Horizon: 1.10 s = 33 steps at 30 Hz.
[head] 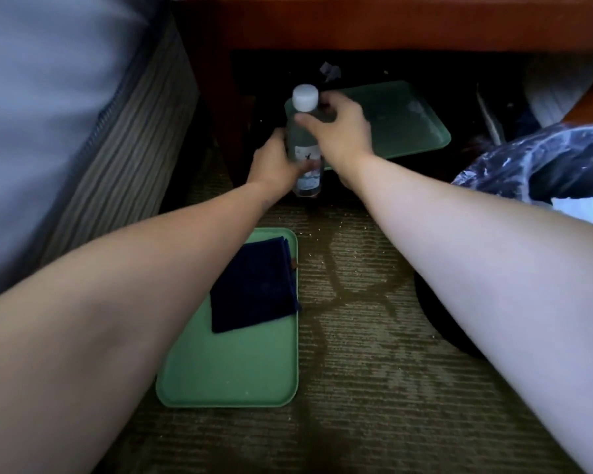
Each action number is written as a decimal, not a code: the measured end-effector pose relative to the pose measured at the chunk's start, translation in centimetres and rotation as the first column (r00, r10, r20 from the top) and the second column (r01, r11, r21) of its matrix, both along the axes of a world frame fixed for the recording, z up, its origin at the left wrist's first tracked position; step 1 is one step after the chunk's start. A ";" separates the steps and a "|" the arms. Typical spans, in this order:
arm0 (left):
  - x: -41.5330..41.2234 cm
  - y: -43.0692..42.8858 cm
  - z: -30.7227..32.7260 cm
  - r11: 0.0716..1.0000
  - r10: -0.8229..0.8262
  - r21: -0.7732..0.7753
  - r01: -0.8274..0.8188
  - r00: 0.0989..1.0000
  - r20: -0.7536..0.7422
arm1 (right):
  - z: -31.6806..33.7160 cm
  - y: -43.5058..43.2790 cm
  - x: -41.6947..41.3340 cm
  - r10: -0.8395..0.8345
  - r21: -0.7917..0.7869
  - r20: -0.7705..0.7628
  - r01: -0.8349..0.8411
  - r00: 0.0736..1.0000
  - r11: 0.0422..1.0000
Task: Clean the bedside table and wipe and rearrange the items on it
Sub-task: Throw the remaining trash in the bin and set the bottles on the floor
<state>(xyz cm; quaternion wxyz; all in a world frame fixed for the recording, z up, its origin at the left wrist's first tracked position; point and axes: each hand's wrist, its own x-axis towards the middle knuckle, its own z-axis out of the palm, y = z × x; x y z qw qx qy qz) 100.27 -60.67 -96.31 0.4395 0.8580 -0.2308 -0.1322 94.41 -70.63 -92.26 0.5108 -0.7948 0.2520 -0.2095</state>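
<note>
The label on the bottle (303,150) is too blurred to read. The left hand (274,162) and the right hand (339,131) cover part of its body, and also one corner of the far tray (397,121). The right edge cuts off the lined bin (545,159). A pale scrap (329,71) in the dark recess (418,65) cannot be identified.

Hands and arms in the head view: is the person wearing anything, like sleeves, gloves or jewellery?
Nothing shows. The left forearm and right forearm are bare to the frame edge, without sleeves. The left hand and right hand wear no gloves; no watch, bracelet or ring is visible.
</note>
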 end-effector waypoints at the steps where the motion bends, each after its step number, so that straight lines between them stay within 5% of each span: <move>1: -0.1 0.2 -0.1 1.000 -0.010 -0.013 0.010 1.000 0.013 | -0.1 0.0 -0.5 -0.014 0.001 0.021 0.014 1.000 1.000; 8: -2.5 1.4 -0.6 0.994 -0.078 -0.080 0.078 0.997 0.006 | -0.8 0.2 -4.2 -0.023 -0.040 0.079 0.026 0.997 0.999; 15: -5.9 3.0 -3.0 0.981 -0.190 -0.052 0.185 0.976 -0.105 | -3.4 0.3 -8.1 -0.062 -0.074 -0.062 0.057 0.996 0.996; 33: -5.5 3.2 -7.5 0.981 -0.158 0.076 0.180 0.960 -0.232 | -6.4 2.0 -8.3 0.027 -0.042 -0.265 -0.040 0.964 0.998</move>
